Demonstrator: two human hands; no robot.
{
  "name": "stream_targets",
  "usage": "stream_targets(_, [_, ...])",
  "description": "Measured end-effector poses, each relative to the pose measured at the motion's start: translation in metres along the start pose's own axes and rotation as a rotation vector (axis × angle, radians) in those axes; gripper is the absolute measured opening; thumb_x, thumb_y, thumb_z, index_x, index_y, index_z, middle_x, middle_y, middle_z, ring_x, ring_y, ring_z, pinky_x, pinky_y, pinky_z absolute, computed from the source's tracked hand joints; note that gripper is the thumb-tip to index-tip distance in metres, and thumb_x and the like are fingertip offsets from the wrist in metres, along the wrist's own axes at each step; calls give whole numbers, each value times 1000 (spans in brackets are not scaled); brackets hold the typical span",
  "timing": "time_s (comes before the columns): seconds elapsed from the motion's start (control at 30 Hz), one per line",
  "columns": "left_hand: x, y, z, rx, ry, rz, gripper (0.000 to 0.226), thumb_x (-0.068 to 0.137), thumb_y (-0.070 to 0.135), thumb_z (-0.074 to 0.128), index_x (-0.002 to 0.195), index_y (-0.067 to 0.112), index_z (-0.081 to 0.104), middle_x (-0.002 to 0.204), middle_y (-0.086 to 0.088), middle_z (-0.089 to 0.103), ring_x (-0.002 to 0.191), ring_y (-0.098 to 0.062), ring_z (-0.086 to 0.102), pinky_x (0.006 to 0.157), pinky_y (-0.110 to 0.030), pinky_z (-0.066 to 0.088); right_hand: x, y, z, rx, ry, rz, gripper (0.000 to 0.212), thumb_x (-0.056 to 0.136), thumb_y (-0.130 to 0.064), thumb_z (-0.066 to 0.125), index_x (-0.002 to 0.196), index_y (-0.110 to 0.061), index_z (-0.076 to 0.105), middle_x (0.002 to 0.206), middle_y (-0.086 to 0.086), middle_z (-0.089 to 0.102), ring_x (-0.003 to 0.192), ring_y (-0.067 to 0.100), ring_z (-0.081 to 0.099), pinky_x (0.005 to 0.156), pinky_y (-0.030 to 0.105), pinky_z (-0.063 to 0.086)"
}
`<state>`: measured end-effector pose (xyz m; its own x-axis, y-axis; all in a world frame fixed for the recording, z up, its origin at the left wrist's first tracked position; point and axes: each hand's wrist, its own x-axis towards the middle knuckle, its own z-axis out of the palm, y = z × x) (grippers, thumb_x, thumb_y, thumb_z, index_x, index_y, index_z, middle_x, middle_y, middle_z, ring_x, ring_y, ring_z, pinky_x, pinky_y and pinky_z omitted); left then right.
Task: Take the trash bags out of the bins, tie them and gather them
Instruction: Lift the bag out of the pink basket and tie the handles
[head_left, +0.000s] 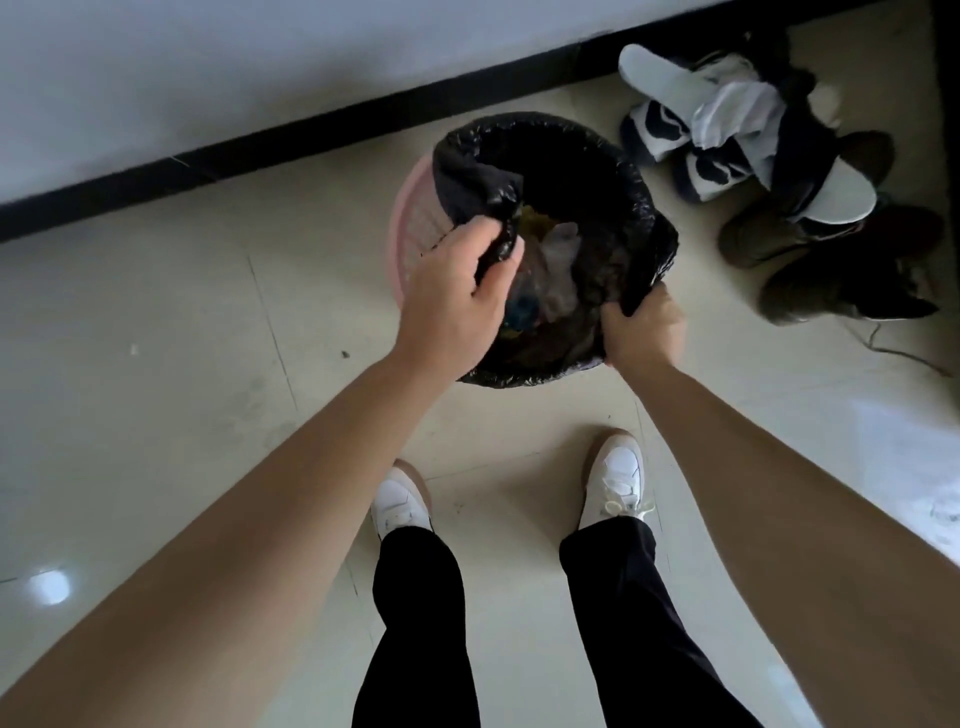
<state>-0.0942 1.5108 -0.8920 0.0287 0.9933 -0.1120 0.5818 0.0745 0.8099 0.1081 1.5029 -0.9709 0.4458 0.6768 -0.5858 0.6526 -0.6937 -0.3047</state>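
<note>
early: glossy black plastic trash bag (631, 208) still sits in the round pink mesh bin (415, 223), between the fingers (491, 278). left hand (457, 291) and right hand (644, 327) fingers each clamped on its rim. lift-out, tying, gathering all left.

A heap of shoes (753, 150) lies beyond the right hand (644, 332) and out to its right, with a crumpled white cloth (737, 114) on top. Two brown boots (810, 280) lie nearest that hand, and a thin cord (904, 353) trails on the floor (156, 322) just beside them. Beyond the left hand (457, 291) a black baseboard (311, 135) runs along the pale wall (208, 62). Below both hands stand two white sneakers (618, 478) under black trousers (421, 623).
</note>
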Motion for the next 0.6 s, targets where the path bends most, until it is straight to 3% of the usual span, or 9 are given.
stream_targets(0.1, [-7, 20, 6, -25, -139, 15, 25, 102, 22, 53, 80, 10, 49, 67, -6, 50, 61, -26, 50, 62, -51, 42, -8, 2, 2, -47, -30, 31, 28, 93, -30, 55, 103, -7, 44, 95, 17, 64, 71, 28, 54, 61, 32, 44])
stream_targets(0.2, [-9, 25, -1, -52, -22, -41, 28, 102, 23, 52, 83, 3, 53, 69, -14, 57, 60, -28, 54, 58, -50, 45, -18, 9, -8, 122, -210, 91, 45, 97, -54, 47, 106, -10, 44, 81, 10, 69, 51, 23, 67, 56, 23, 52])
stream_targets(0.3, [-10, 29, -9, -15, 216, -86, 22, 100, 22, 54, 80, 14, 53, 66, -7, 60, 56, -17, 54, 50, -37, 45, -25, 19, -20, 321, -336, 159, 42, 102, -48, 32, 112, -12, 52, 99, 11, 69, 73, 26, 74, 70, 43, 62])
stream_targets(0.4, [-7, 25, -16, 8, 394, -203, 26, 98, 32, 54, 86, 10, 60, 84, -13, 63, 70, -2, 54, 62, -20, 48, -35, 15, -37, 124, -138, 33, 38, 104, -37, 29, 94, -9, 53, 102, 12, 62, 85, 29, 60, 73, 40, 49])
stream_targets(0.43, [-5, 24, -19, -16, 429, -270, 33, 97, 38, 53, 89, 7, 60, 88, -17, 62, 74, -4, 57, 67, -24, 52, -39, 13, -43, 122, -23, -14, 36, 105, -35, 29, 86, -11, 48, 98, 9, 58, 83, 27, 53, 71, 37, 41])
stream_targets(0.5, [-3, 23, -24, -91, 452, -376, 41, 94, 50, 52, 91, 11, 59, 88, -21, 63, 75, -28, 64, 67, -48, 58, -49, 4, -53, 238, 136, -113, 35, 106, -33, 30, 74, -19, 38, 88, 0, 49, 77, 22, 45, 69, 36, 36])
stream_targets(0.53, [-3, 27, -26, -103, 447, -388, 38, 93, 52, 52, 87, 15, 57, 84, -20, 63, 74, -37, 63, 65, -53, 57, -53, -1, -58, 285, 148, -160, 35, 106, -32, 31, 73, -21, 36, 83, -4, 47, 73, 20, 46, 68, 38, 40])
stream_targets(0.6, [-4, 43, -29, -120, 419, -367, 27, 96, 44, 53, 78, 24, 54, 75, -11, 60, 68, -36, 62, 61, -53, 57, -54, -4, -60, 243, 51, -248, 32, 105, -34, 32, 78, -20, 41, 80, -2, 52, 72, 22, 54, 67, 44, 51])
